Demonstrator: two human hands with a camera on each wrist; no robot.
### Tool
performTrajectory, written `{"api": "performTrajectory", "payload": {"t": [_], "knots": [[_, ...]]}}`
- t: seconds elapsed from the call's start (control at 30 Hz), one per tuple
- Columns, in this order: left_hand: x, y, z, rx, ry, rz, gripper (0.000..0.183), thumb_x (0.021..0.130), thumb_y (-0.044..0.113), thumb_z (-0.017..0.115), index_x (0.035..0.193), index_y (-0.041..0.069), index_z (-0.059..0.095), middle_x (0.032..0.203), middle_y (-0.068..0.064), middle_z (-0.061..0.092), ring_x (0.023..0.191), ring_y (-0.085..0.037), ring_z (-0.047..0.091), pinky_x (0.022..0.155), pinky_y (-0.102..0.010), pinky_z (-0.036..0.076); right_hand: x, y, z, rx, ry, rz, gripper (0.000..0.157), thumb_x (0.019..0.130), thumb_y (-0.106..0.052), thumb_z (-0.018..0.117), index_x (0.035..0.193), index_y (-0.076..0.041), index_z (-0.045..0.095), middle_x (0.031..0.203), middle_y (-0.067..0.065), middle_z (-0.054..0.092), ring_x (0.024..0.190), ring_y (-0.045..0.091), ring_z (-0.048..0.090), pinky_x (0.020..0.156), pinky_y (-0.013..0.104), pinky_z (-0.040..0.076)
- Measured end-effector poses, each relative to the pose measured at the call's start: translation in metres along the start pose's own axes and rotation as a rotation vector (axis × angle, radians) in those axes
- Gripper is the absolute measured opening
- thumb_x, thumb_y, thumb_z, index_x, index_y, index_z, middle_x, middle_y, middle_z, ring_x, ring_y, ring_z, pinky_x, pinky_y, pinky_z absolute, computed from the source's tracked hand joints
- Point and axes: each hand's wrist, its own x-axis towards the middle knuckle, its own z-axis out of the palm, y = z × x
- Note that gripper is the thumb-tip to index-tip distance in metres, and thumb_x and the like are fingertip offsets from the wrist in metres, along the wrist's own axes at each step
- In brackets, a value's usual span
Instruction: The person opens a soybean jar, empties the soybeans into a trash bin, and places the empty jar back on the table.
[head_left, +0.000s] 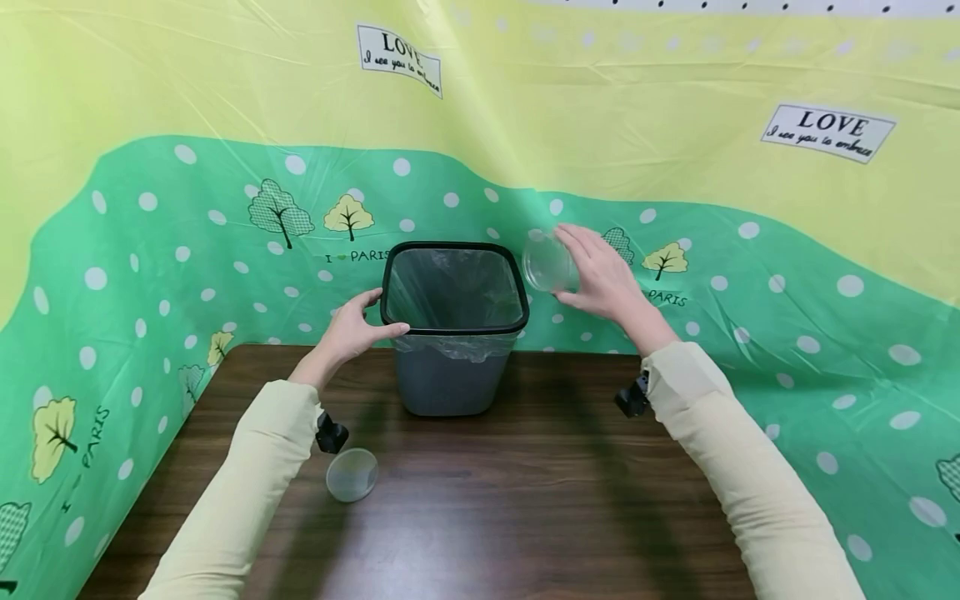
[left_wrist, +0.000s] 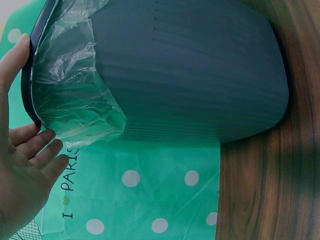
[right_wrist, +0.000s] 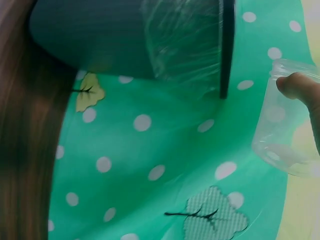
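Observation:
A dark grey trash bin (head_left: pixel 450 375) with a black rim stands on the table, lined with a clear plastic bag (left_wrist: pixel 75 85). My left hand (head_left: pixel 352 337) holds the bin's near left corner, thumb along the front of the rim and fingertips at its left side. To the right of the rim, my right hand (head_left: pixel 603 279) grips a clear plastic jar (right_wrist: pixel 275 120). The jar is tipped on its side, its neck toward the bin, and no contents show inside. A clear round lid (head_left: pixel 352 475) lies flat on the table beside my left forearm.
The brown wood-grain table (head_left: pixel 487 517) runs back to a green and yellow printed curtain (head_left: pixel 712 208) close behind the bin. More curtain hangs along the left and right sides. Small black cameras (head_left: pixel 632 396) are worn on both wrists.

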Motion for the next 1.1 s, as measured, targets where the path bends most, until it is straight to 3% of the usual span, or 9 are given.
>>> {"api": "performTrajectory", "payload": {"t": [0.3, 0.67, 0.9, 1.1], "knots": [[0.0, 0.002, 0.001, -0.009, -0.001, 0.007, 0.098, 0.07, 0.059, 0.067, 0.145, 0.013, 0.023, 0.147, -0.01, 0.025, 0.135, -0.03, 0.019, 0.102, -0.053, 0.027, -0.052, 0.008, 0.002, 0.145, 0.034, 0.14, 0.092, 0.059, -0.022, 0.082, 0.135, -0.003, 0.037, 0.133, 0.02, 0.042, 0.121, 0.036, 0.039, 0.093, 0.054, 0.037], [0.0, 0.004, 0.001, -0.012, -0.001, 0.01, 0.097, 0.071, 0.058, 0.067, 0.145, 0.014, 0.023, 0.147, -0.01, 0.025, 0.135, -0.03, 0.019, 0.102, -0.053, 0.026, -0.134, -0.001, 0.035, 0.316, 0.072, 0.37, 0.093, 0.055, -0.018, 0.084, 0.135, -0.003, 0.039, 0.129, 0.021, 0.045, 0.114, 0.038, 0.042, 0.088, 0.056, 0.037], [-0.002, 0.005, 0.001, -0.013, -0.005, 0.006, 0.097, 0.071, 0.057, 0.067, 0.145, 0.013, 0.022, 0.147, -0.01, 0.024, 0.135, -0.03, 0.019, 0.103, -0.052, 0.026, -0.178, -0.018, 0.06, 0.418, 0.073, 0.611, 0.088, 0.061, -0.019, 0.083, 0.136, -0.005, 0.037, 0.128, 0.021, 0.044, 0.111, 0.038, 0.043, 0.084, 0.055, 0.037], [-0.002, 0.003, 0.0, -0.012, -0.008, 0.013, 0.099, 0.07, 0.059, 0.067, 0.145, 0.013, 0.022, 0.147, -0.01, 0.024, 0.135, -0.03, 0.019, 0.103, -0.052, 0.026, -0.213, -0.038, 0.088, 0.536, 0.097, 0.835, 0.084, 0.066, -0.019, 0.081, 0.136, -0.008, 0.037, 0.126, 0.017, 0.046, 0.11, 0.03, 0.046, 0.085, 0.044, 0.037]]}}
